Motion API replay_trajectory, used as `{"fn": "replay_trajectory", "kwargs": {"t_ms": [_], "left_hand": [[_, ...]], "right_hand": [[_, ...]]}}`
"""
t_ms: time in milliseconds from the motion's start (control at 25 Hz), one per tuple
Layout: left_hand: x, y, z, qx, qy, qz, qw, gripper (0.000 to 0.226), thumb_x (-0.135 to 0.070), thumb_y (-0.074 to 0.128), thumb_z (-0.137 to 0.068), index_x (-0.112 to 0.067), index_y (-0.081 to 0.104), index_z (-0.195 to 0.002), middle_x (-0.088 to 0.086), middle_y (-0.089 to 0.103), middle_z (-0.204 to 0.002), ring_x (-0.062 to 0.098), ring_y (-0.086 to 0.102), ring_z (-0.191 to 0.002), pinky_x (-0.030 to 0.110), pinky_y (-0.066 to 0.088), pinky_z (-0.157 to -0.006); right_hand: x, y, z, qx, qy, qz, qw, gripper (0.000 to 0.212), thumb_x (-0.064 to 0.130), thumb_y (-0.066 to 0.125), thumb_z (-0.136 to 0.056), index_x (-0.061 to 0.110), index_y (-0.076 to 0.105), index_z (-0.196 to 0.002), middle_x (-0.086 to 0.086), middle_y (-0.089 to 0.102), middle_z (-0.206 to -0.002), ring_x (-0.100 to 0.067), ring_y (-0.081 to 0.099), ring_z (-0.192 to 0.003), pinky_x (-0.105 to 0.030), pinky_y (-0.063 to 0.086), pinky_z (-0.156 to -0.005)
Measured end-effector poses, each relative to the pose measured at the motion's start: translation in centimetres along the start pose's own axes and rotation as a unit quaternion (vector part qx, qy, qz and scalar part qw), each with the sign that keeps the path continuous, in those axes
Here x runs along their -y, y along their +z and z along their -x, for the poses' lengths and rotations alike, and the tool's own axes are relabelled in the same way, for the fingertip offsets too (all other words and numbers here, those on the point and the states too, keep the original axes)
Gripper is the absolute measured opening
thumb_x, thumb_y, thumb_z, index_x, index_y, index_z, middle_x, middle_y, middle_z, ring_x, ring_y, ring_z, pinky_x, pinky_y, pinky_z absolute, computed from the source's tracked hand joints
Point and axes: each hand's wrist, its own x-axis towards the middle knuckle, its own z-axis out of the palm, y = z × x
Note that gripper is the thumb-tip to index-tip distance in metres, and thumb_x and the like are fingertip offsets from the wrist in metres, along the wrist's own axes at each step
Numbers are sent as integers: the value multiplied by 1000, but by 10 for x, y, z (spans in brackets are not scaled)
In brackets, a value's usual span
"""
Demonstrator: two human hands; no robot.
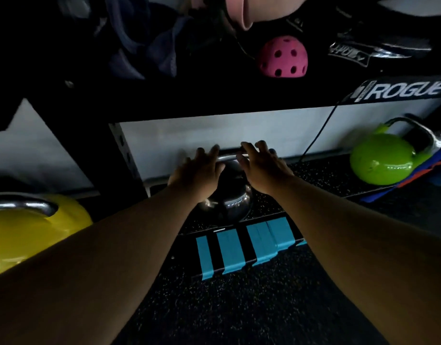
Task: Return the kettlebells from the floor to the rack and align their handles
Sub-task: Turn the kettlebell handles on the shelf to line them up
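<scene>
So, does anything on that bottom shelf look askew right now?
Yes: the green kettlebell at the right end is tipped over, its handle pointing sideways rather than up. The black kettlebell under both hands sits upright, left hand and right hand open over it.

Black kettlebell (225, 202): glossy round body, upright on the rack's lower shelf (321, 175), speckled black rubber; steel handle (229, 158) up top, running left to right, mostly hidden behind hands. Green kettlebell (381, 160): bright, shiny, on the same shelf well to the right, tilted, steel handle leaning up and right toward the wall. Yellow kettlebell (27, 232): glossy, at the far left, cut by the frame edge, steel handle on top, support beneath not discernible.
</scene>
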Motion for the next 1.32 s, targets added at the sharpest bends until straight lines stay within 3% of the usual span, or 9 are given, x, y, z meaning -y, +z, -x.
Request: {"fn": "replay_trajectory", "kwargs": {"t_ms": [120,240,320,480,600,760,880,1160,1320], "left_hand": [[-10,23,-9,-22,-91,143,985,52,-51,29,-99,-42,13,-148,19,34,-144,44,61,-104,51,58,-78],[-28,41,-12,-62,-108,104,987,43,-35,39,-98,-26,38,-140,8,19,-157,42,26,-140,66,38,-102],[-27,41,-21,-84,-130,164,974,39,-30,38,-100,-24,41,-138,7,18,-157,38,18,-144,65,26,-110],[12,38,-46,-107,-161,349,917,57,-50,33,-98,-32,26,-151,13,24,-160,34,21,-147,43,12,-120],[2,45,-43,-124,-261,484,826,82,-65,42,-87,-35,3,-154,13,19,-161,34,27,-145,54,27,-116],[5,35,-53,-93,-259,523,806,64,-54,30,-99,-37,2,-154,11,16,-163,34,26,-146,54,26,-116],[5,38,-54,-63,-240,500,830,66,-55,28,-100,-31,3,-155,10,16,-164,33,26,-146,49,24,-118],[17,33,-59,-28,-235,549,802,81,-84,33,-78,-50,15,-150,10,25,-161,33,36,-141,49,31,-115],[16,38,-63,-55,-229,523,819,59,-60,18,-98,-40,13,-153,10,18,-163,32,27,-146,38,28,-111]], "right_hand": [[-11,15,-20,11,-34,-54,998,47,46,34,-100,23,29,-140,-17,43,-131,-39,49,-115,-52,47,-91],[-24,21,-29,0,-71,-115,991,46,54,32,-97,24,34,-131,-16,47,-121,-36,53,-107,-46,48,-84],[-26,21,-32,-18,-73,-106,992,51,63,30,-94,24,37,-126,-14,52,-115,-34,57,-102,-44,50,-81],[-1,26,-31,-32,-10,-189,981,60,73,38,-85,19,49,-110,-10,58,-104,-29,56,-94,-44,54,-77],[2,30,-37,19,50,-373,926,56,72,48,-81,18,56,-94,-7,67,-92,-27,66,-85,-44,57,-75],[9,42,-24,-8,93,-467,879,42,53,34,-97,20,60,-101,-6,64,-84,-26,64,-79,-32,47,-63],[7,40,-13,30,58,-502,863,38,45,30,-102,24,59,-114,1,58,-73,-12,55,-60,-16,40,-44],[31,54,-10,37,64,-639,766,41,35,32,-104,29,44,-143,-4,50,-116,-4,51,-86,-5,44,-54],[44,48,-7,64,96,-679,725,43,33,30,-105,34,35,-149,-7,56,-128,-3,53,-83,-11,47,-56]]}}
